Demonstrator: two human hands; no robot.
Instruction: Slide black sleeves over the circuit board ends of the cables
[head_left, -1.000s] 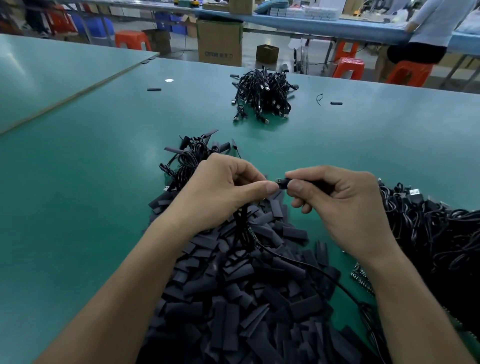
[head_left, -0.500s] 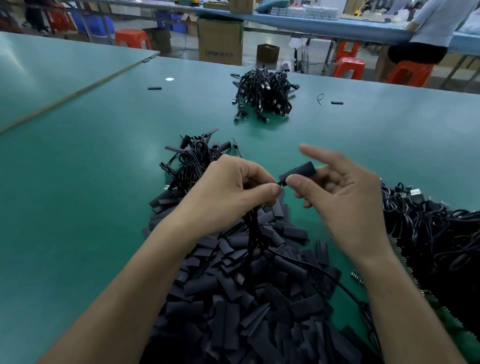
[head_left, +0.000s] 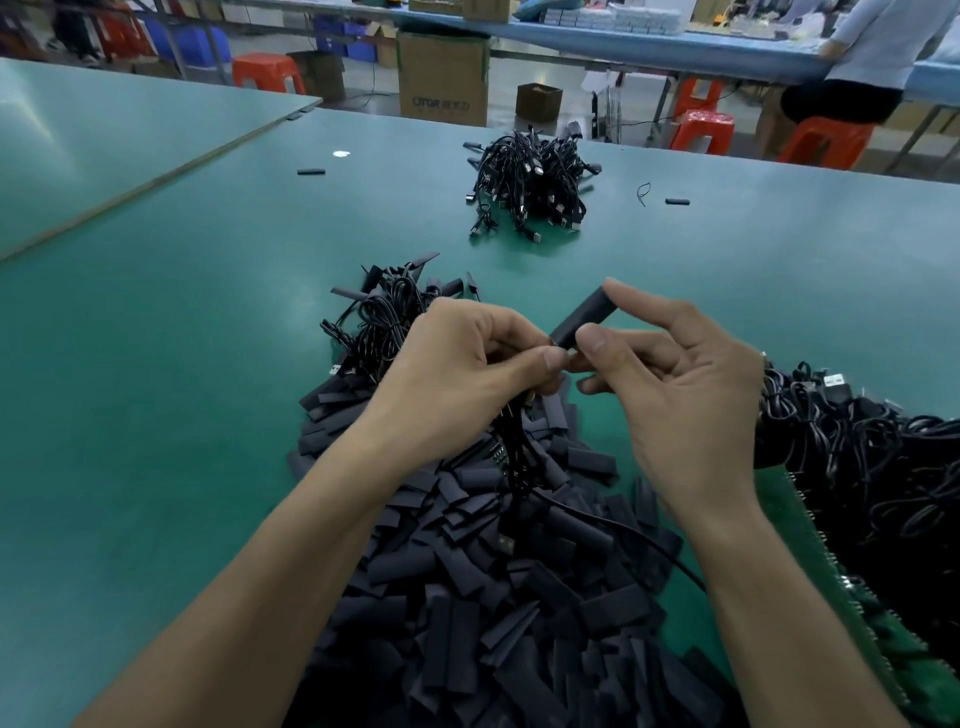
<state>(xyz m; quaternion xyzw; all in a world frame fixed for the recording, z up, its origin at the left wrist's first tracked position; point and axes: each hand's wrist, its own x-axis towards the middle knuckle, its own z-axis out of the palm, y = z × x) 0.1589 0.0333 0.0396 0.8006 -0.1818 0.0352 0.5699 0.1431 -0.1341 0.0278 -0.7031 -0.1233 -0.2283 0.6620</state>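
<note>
Near the frame's center, the right hand is pinching a black sleeve in a narrow thumb-and-forefinger grip. The sleeve's long axis is slanting up-right, and its lower mouth is meeting the left hand, whose curled grip is holding the cables. Fingertips are hiding the circuit board end.

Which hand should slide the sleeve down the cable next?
Right. The right hand already pinches the black sleeve between thumb and forefinger, while the left hand grips the cable and probably serves best as the anchor.

Bare left grip, bare right grip.
</note>
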